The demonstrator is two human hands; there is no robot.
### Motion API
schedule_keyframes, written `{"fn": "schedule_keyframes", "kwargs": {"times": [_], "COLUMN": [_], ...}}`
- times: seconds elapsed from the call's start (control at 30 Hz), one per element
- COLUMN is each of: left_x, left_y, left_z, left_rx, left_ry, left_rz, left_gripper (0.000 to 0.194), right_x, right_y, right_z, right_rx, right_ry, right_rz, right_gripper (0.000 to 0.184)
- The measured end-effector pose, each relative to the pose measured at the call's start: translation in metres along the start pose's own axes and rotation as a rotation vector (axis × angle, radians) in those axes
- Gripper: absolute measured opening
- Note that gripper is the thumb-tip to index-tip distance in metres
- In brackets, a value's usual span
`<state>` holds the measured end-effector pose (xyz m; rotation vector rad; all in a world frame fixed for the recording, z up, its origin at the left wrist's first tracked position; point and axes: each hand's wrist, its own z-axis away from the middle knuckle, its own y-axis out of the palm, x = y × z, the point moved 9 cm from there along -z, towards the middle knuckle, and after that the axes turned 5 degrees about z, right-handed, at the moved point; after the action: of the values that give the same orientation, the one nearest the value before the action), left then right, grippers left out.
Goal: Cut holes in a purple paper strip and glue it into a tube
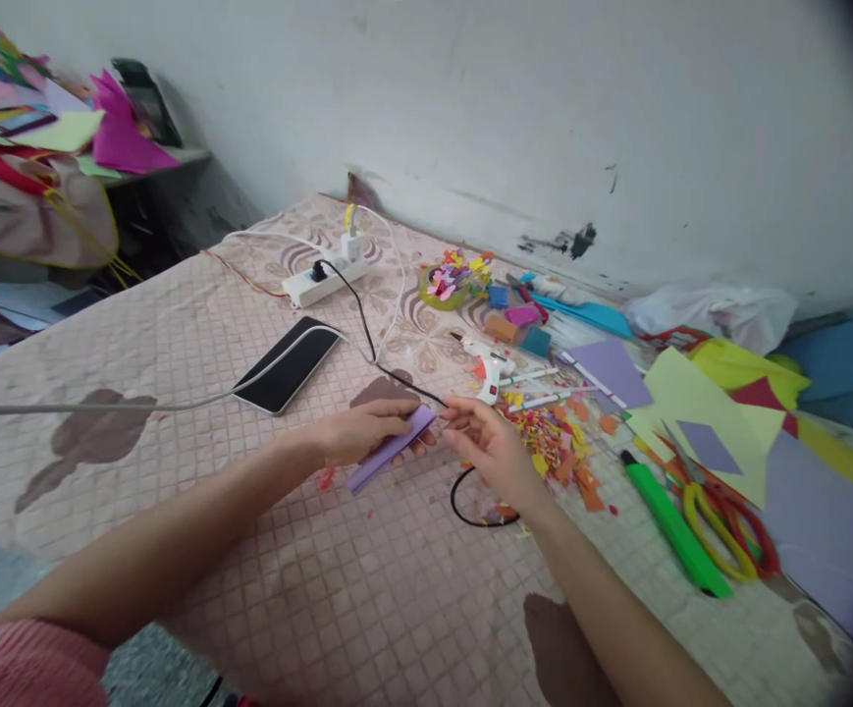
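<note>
My left hand is closed on a folded strip of purple paper, held at a slant above the tablecloth. Just beyond the strip's upper end, my right hand has its fingers curled together. Whether they pinch something small or touch the paper's tip is too small to tell. A black cord passes at the right fingertips, goes out of sight behind that hand, and shows again as a loop below it. Behind the right hand lies a white glue gun among paper scraps.
A phone lies left, crossed by a grey cable. A power strip sits behind it. To the right are a green cutter, scissors and coloured paper sheets. A ring of paper flowers stands near the wall.
</note>
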<state>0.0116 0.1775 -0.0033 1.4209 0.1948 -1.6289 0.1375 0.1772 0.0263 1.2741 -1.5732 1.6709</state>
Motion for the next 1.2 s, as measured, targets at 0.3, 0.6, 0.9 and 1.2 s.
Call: {"fn": "schedule_keyframes", "kwargs": {"times": [0.3,0.6,0.9,1.2], "left_x": [0.002,0.006,0.003,0.002], "left_y": [-0.001,0.003,0.009,0.013], "left_z": [0.0,-0.001,0.0,0.002], "left_rx": [-0.002,0.038,0.076,0.077], "left_ry": [0.027,0.029,0.056,0.057], "left_rz": [0.049,0.017,-0.051,-0.143], "left_gripper": [0.019,0.016,0.011,0.009], "right_x": [-0.01,-0.017,-0.021,-0.025], "right_y": [0.018,0.026,0.033,0.035], "right_z": [-0.002,-0.002,-0.001,-0.001], "right_rx": [0.087,0.105,0.101,0.1], "right_ry": [0.082,0.127,0.177,0.23], "right_rz": [-0.249,-0.351,-0.46,-0.496], "right_gripper": [0.036,0.033,0.026,0.026]}}
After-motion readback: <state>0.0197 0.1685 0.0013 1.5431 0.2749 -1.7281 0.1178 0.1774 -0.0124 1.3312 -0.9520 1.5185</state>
